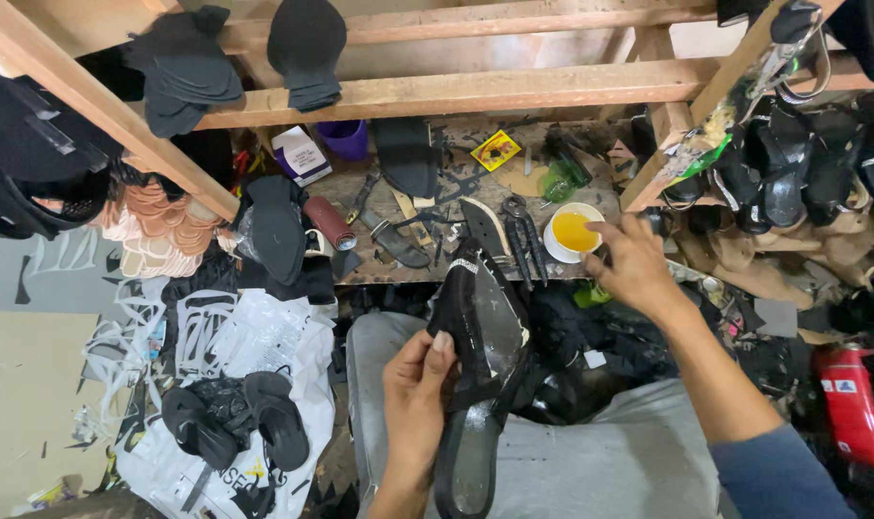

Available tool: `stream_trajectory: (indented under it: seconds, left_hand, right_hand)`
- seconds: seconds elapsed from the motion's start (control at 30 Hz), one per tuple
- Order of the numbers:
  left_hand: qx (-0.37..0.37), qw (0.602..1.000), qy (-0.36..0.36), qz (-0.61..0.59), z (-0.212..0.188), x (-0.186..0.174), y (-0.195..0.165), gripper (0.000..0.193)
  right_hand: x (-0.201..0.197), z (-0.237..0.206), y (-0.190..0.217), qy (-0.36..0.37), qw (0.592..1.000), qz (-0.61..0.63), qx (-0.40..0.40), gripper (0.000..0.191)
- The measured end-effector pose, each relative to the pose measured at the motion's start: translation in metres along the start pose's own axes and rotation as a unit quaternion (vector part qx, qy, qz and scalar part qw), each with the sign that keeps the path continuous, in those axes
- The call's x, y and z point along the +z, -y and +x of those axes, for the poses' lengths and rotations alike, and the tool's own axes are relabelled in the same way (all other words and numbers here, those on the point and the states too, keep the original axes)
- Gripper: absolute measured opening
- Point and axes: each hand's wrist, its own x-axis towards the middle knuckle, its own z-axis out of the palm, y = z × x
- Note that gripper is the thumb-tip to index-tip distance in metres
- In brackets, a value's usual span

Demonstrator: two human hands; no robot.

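A black shoe (477, 332) is gripped by the left hand (416, 384) above the lap, sole side turned upward, with its heel end pointing down toward the grey trousers (591, 461). The right hand (634, 261) is extended to the white cup of yellow glue (573, 232) on the cluttered wooden bench (475, 183) — fingers loosely curled at the rim, nothing visibly held. Pliers (524, 231) are seen just left of the cup; black sandals (235, 418) lie on white plastic at the left.

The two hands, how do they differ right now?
The left hand grips a black shoe over the lap; the right hand holds nothing visible. The left stays close to the body; the right stretches toward the cup of yellow glue. Both are bare.
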Motion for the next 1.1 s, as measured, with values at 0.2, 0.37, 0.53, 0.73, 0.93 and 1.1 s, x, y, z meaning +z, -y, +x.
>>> stream_trajectory:
  seconds: [0.2,0.37,0.53,0.73,0.93,1.1]
  left_hand:
    - [-0.029,1.0,0.003,0.012,0.003,-0.033,0.012,0.028]
    - [0.016,1.0,-0.001,0.015,0.015,-0.034,0.013,0.027]
    - [0.04,0.998,0.009,-0.046,0.023,-0.001,0.015,0.025]
    - [0.054,0.998,0.034,-0.024,0.013,0.038,-0.002,0.03]
    - [0.095,0.994,0.045,0.003,-0.004,0.055,-0.02,0.031]
    - [0.107,0.993,0.039,0.022,-0.011,0.056,-0.029,0.031]
  right_hand:
    - [0.027,0.022,0.003,0.061,0.987,-0.15,0.003,0.042]
    - [0.015,0.013,0.003,-0.046,0.985,-0.162,-0.022,0.037]
    - [-0.036,-0.036,0.056,-0.07,0.977,0.199,0.007,0.04]
    - [-0.08,-0.109,0.133,-0.162,0.947,0.217,-0.174,0.058]
    - [-0.081,-0.111,0.144,-0.167,0.959,0.142,-0.181,0.055]
    - [-0.083,-0.113,0.139,-0.197,0.957,0.072,-0.203,0.047]
